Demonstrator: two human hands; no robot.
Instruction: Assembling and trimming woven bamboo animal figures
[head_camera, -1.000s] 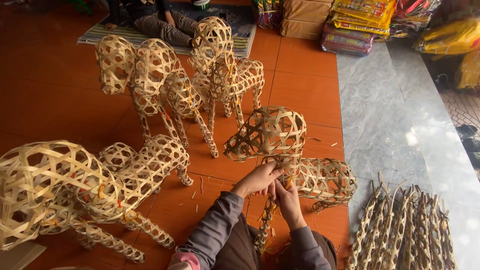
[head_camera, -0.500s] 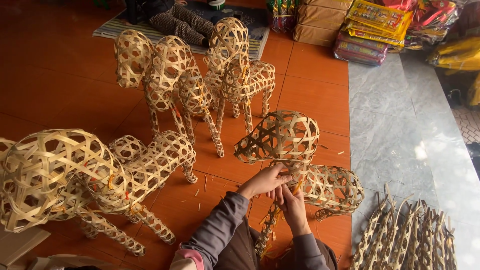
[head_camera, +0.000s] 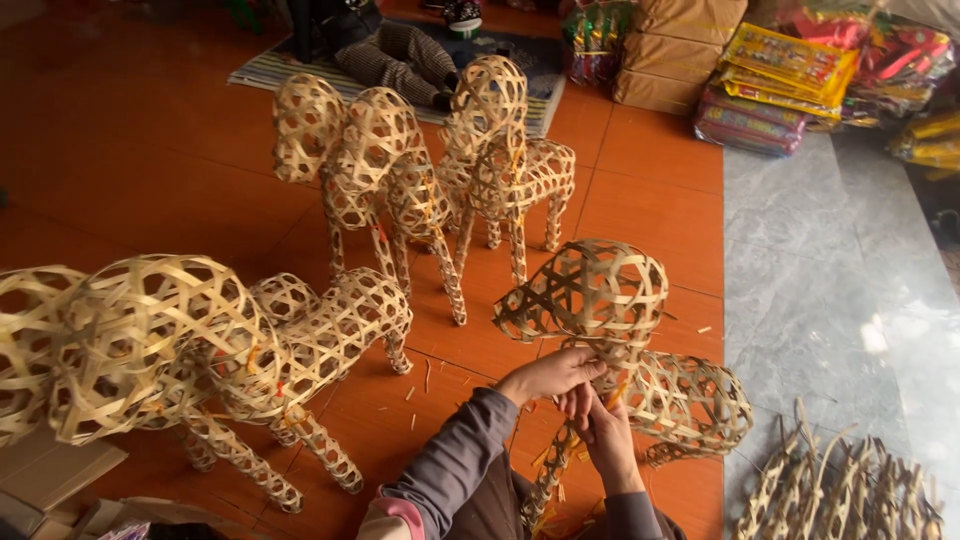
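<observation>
A woven bamboo animal frame is held upright on the orange tiled floor, directly ahead of the person and just above the two hands. Its rounded open-weave head stands over a narrow neck, and the barrel-shaped body is extended to the right of that neck, so the long axis of the body is laid roughly left to right while the neck runs up and down.

The left hand is curled closed around the neck from the left of the frame, fingers wrapped across the front. The right hand is set just below it, touching it, with fingers pinched at the base of the neck; exactly what is held between those fingertips cannot be told. Both hands are equally close to the neck, the left one higher on it. A woven leg is seen hanging down from the frame between the forearms.

To the left of the held frame a finished woven animal is stood, and two more beyond it. To the right of the frame, on the grey stone floor, a pile of loose woven legs is laid.
</observation>
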